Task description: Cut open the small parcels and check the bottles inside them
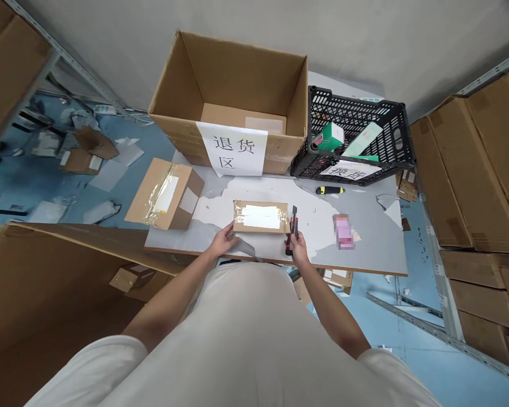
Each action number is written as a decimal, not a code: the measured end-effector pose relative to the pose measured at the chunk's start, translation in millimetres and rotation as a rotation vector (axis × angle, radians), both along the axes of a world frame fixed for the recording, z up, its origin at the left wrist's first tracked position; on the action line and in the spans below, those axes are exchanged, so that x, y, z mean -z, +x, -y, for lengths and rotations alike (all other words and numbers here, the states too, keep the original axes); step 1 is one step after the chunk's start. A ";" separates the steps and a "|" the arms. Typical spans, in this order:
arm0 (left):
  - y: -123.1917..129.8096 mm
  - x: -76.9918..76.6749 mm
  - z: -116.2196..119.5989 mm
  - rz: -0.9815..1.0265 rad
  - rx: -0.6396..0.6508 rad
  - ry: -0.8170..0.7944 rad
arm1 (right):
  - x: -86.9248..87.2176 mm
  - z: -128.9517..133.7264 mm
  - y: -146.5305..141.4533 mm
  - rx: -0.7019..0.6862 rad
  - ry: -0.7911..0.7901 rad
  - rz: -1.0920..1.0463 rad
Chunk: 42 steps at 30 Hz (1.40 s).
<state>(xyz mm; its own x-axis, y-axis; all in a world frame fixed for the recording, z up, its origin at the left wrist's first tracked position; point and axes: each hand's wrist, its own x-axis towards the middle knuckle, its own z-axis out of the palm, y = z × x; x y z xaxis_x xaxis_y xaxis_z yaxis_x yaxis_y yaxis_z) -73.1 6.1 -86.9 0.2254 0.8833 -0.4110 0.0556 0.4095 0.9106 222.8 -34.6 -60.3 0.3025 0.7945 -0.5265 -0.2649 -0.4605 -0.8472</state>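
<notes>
A small taped cardboard box [241, 226] with a white label lies in front of me on the table. My left hand [224, 241] grips its near left corner, fingers against the end of the box. In my right hand [298, 249] is a black and red box cutter [294, 226], blade end pointing away from me, right beside the box's right end. That hand's fingertips are close to the box; whether they touch it I cannot tell. A grey strip [245, 249] lies at the table edge near my left hand.
On the table [373, 249] stand a large open carton [178, 133] with a paper sign, a black crate [299, 168] holding green boxes, and another taped box [172, 198]. A yellow-black cutter [330, 190] and a blurred pink item [344, 232] lie right. Stacked cartons [453, 169] flank the right.
</notes>
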 end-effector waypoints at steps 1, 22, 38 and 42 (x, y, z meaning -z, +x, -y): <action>3.7 1.8 2.7 0.004 -0.032 -0.006 | 1.4 -0.4 0.1 0.002 -0.003 -0.003; 12.6 -31.0 -38.5 -0.604 -0.020 0.200 | -23.8 -35.0 21.7 -0.100 0.084 0.058; 2.8 -10.4 3.5 -0.278 0.018 0.042 | -1.1 12.0 18.9 -0.092 -0.029 -0.011; 5.7 -4.2 7.3 -0.242 -0.015 0.019 | 2.7 20.1 10.3 -0.056 -0.010 -0.014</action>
